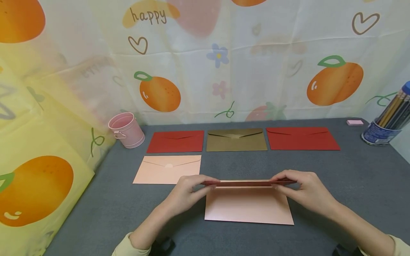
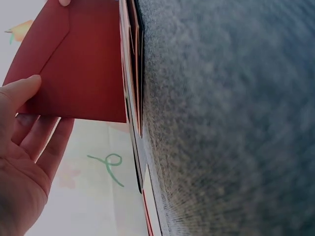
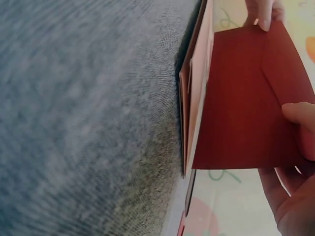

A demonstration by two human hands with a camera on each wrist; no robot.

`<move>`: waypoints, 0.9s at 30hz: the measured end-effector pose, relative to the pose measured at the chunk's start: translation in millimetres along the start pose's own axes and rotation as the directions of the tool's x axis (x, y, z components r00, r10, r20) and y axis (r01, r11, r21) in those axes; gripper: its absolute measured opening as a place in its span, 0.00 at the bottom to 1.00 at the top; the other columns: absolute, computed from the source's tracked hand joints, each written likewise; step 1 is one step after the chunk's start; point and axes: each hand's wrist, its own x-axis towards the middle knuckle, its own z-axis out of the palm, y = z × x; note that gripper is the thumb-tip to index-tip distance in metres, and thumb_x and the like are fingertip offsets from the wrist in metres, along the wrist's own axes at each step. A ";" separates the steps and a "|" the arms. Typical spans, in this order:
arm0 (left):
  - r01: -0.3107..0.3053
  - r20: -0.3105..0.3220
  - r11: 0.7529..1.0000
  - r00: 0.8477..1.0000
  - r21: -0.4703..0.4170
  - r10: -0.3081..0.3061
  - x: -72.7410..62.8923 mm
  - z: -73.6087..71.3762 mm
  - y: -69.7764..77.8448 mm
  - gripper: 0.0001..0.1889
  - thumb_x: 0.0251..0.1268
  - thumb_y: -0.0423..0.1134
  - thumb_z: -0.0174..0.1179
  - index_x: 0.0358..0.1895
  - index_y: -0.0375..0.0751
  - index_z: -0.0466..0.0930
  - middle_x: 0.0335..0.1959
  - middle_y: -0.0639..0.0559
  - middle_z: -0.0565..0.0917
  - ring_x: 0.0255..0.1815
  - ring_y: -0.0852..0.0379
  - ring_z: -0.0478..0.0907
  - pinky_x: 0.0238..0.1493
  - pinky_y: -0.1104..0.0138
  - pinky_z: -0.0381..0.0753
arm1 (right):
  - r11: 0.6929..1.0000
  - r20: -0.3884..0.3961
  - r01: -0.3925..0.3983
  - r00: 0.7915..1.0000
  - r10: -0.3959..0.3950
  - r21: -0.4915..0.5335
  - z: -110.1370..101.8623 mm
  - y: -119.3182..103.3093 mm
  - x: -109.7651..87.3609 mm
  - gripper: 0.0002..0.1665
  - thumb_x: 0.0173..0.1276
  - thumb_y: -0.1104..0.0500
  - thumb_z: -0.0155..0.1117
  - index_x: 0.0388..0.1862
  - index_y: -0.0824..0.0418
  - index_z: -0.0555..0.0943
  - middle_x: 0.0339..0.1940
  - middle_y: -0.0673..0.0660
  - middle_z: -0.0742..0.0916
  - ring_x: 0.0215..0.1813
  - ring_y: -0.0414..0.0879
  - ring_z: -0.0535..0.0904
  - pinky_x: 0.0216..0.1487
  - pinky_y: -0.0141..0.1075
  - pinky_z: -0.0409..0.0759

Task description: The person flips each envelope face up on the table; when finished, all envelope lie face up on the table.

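Note:
A dark red envelope (image 1: 245,184) stands upright on its edge, seen almost edge-on in the head view. My left hand (image 1: 189,193) pinches its left end between thumb and fingers. At the other end my right hand (image 1: 305,190) grips it the same way. In the left wrist view the red envelope (image 2: 91,59) shows its flap side, with the slanted flap edge near the thumb. The right wrist view shows the red envelope (image 3: 241,103) with its lower edge by a small pile. Pale pink envelopes (image 1: 248,209) lie beneath it, layered edges showing in the wrist views.
At the back lie a red envelope (image 1: 175,141), a gold envelope (image 1: 237,142) and another red envelope (image 1: 302,139). A pink envelope (image 1: 166,172) lies front left. A pink bucket (image 1: 128,131), a pencil cup (image 1: 381,133) and an eraser (image 1: 355,122) stand near the grey table's (image 1: 105,213) edges.

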 end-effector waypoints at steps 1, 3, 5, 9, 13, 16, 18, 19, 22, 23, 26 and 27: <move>0.026 -0.004 1.000 1.000 -0.014 -0.026 -0.5 0.0 0.5 0.11 0.64 0.31 0.64 0.48 0.44 0.86 0.42 0.58 0.87 0.44 0.64 0.83 0.46 0.68 0.81 | 1.000 -0.005 -0.010 1.000 0.010 -0.001 -0.3 -1.3 0.2 0.23 0.51 0.70 0.76 0.41 0.45 0.85 0.35 0.38 0.86 0.36 0.33 0.83 0.37 0.24 0.78; 0.076 -0.010 0.997 0.997 -0.032 -0.076 -1.1 -0.3 1.8 0.10 0.64 0.33 0.65 0.47 0.45 0.86 0.41 0.60 0.87 0.42 0.65 0.83 0.44 0.68 0.82 | 1.000 -0.014 -0.030 0.999 0.030 -0.007 -1.0 -3.5 0.4 0.22 0.52 0.68 0.77 0.40 0.44 0.84 0.33 0.37 0.86 0.33 0.33 0.82 0.33 0.25 0.76; 0.109 -0.013 0.993 0.994 -0.043 -0.109 -1.7 -0.6 2.5 0.09 0.64 0.36 0.65 0.47 0.46 0.87 0.40 0.61 0.87 0.40 0.65 0.83 0.42 0.68 0.82 | 0.998 -0.019 -0.058 0.998 0.058 -0.013 -1.9 -5.1 0.2 0.21 0.52 0.66 0.78 0.39 0.43 0.83 0.32 0.37 0.86 0.33 0.33 0.81 0.29 0.27 0.74; 0.145 -0.011 0.987 0.989 -0.068 -0.146 -2.3 -0.7 1.6 0.09 0.64 0.38 0.66 0.46 0.48 0.87 0.38 0.63 0.86 0.38 0.64 0.83 0.42 0.67 0.82 | 0.993 -0.021 -0.116 0.993 0.116 -0.004 -3.3 -5.0 -0.6 0.21 0.52 0.63 0.78 0.39 0.42 0.82 0.32 0.37 0.85 0.33 0.34 0.81 0.31 0.27 0.75; 0.169 -0.004 0.982 0.985 -0.082 -0.170 -2.1 -0.8 -1.1 0.08 0.64 0.38 0.66 0.46 0.47 0.87 0.37 0.61 0.87 0.38 0.64 0.83 0.44 0.65 0.83 | 0.988 -0.016 -0.155 0.988 0.155 0.013 -4.4 -1.9 -1.5 0.19 0.53 0.61 0.78 0.39 0.42 0.82 0.32 0.38 0.85 0.35 0.34 0.81 0.35 0.26 0.77; 0.186 0.001 0.979 0.982 -0.085 -0.186 -2.0 -1.4 -2.7 0.07 0.64 0.38 0.66 0.44 0.46 0.87 0.36 0.59 0.87 0.37 0.63 0.83 0.43 0.64 0.83 | 0.986 -0.002 -0.168 0.986 0.168 0.013 -4.9 1.1 -2.2 0.18 0.54 0.61 0.78 0.39 0.43 0.82 0.32 0.38 0.85 0.34 0.34 0.81 0.37 0.25 0.78; 0.190 0.004 0.978 0.982 -0.081 -0.190 -2.2 -1.8 -3.7 0.07 0.63 0.38 0.67 0.43 0.45 0.87 0.36 0.58 0.87 0.38 0.63 0.83 0.43 0.64 0.83 | 0.985 0.011 -0.171 0.985 0.171 0.011 -5.0 3.3 -2.5 0.17 0.55 0.61 0.78 0.39 0.43 0.82 0.31 0.37 0.85 0.34 0.34 0.81 0.38 0.25 0.78; 0.193 0.006 0.978 0.981 -0.077 -0.193 -2.2 -1.9 -4.0 0.07 0.63 0.37 0.67 0.43 0.45 0.87 0.36 0.58 0.87 0.38 0.62 0.83 0.42 0.65 0.83 | 0.985 0.018 -0.173 0.985 0.173 0.009 -5.0 4.5 -2.6 0.17 0.55 0.61 0.77 0.38 0.43 0.82 0.31 0.37 0.85 0.34 0.34 0.81 0.38 0.26 0.78; 0.202 0.013 0.978 0.979 -0.059 -0.202 -2.6 -2.3 -5.2 0.07 0.62 0.37 0.67 0.42 0.45 0.87 0.36 0.58 0.88 0.38 0.62 0.83 0.42 0.66 0.83 | 0.983 0.038 -0.181 0.983 0.181 -0.005 -5.3 7.3 -2.9 0.15 0.56 0.59 0.77 0.37 0.42 0.83 0.30 0.36 0.85 0.33 0.33 0.81 0.37 0.29 0.80; 0.205 0.017 0.977 0.979 -0.053 -0.204 -2.7 -2.4 -5.6 0.07 0.62 0.36 0.67 0.42 0.45 0.87 0.37 0.57 0.88 0.38 0.62 0.83 0.42 0.66 0.83 | 0.983 0.043 -0.183 0.982 0.184 -0.013 -5.4 8.0 -2.8 0.14 0.56 0.59 0.77 0.37 0.42 0.83 0.30 0.36 0.85 0.33 0.33 0.81 0.37 0.30 0.81; 0.208 0.031 0.977 0.978 -0.032 -0.208 -3.1 -2.8 -6.6 0.08 0.61 0.35 0.68 0.43 0.43 0.87 0.37 0.56 0.88 0.38 0.63 0.83 0.41 0.67 0.83 | 0.982 0.061 -0.186 0.980 0.188 -0.033 -5.5 9.9 -2.9 0.13 0.57 0.58 0.76 0.36 0.41 0.83 0.30 0.35 0.85 0.33 0.33 0.81 0.36 0.34 0.82; 0.209 0.036 0.977 0.977 -0.027 -0.208 -3.2 -2.8 -7.1 0.08 0.61 0.34 0.68 0.43 0.42 0.87 0.37 0.56 0.88 0.38 0.63 0.83 0.41 0.67 0.83 | 0.982 0.069 -0.186 0.980 0.188 -0.039 -5.4 10.6 -2.9 0.13 0.57 0.58 0.76 0.36 0.42 0.83 0.30 0.34 0.85 0.33 0.32 0.81 0.36 0.33 0.82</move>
